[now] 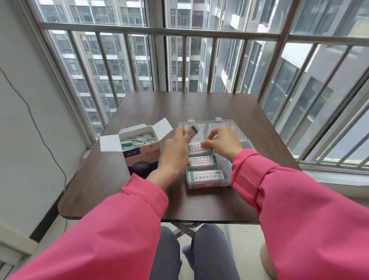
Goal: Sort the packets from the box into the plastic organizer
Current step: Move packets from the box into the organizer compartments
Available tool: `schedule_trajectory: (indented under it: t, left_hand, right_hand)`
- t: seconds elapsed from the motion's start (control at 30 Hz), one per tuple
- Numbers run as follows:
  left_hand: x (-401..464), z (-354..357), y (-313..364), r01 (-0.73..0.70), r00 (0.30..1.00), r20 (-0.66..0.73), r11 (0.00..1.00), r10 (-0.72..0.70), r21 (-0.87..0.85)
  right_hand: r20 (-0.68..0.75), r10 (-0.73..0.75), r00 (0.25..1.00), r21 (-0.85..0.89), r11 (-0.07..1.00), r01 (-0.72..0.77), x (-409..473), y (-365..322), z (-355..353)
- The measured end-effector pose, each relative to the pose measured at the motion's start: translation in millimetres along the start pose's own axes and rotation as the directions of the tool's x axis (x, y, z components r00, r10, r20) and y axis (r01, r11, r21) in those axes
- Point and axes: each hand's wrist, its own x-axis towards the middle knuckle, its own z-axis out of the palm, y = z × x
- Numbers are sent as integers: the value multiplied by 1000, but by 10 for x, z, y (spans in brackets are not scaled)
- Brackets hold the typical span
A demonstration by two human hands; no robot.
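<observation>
Currently, left hand (pixel 175 148): pinching one packet (pixel 193 130), tilted, over the organizer (pixel 211 184).
Right hand (pixel 223 141): fingers curled onto a flat packet stack (pixel 197 146).
Organizer: three stacks visible, long axes left-right.
Box (pixel 141 160): one, flaps open, on counter (pixel 109 181).

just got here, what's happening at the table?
A person in pink sleeves is moving packets from the open cardboard box into the clear plastic organizer. The left hand holds one packet up over the organizer, while the right hand pinches a packet lying in a farther compartment. The two nearer compartments already hold packets, and the box still has plenty inside.
</observation>
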Motion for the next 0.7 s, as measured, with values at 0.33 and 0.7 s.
schedule_trajectory:
  t: [0.33,0.7]
  left_hand:
    - [58,16,-4,18,998,58,997,-23,81]
    - [-79,-19,132,-9,997,70,986,21,-169]
  right_hand:
    - [7,-49,999,-119,992,50,24,1,26]
    - [-35,-33,999,208,977,40,-87,-64,-194]
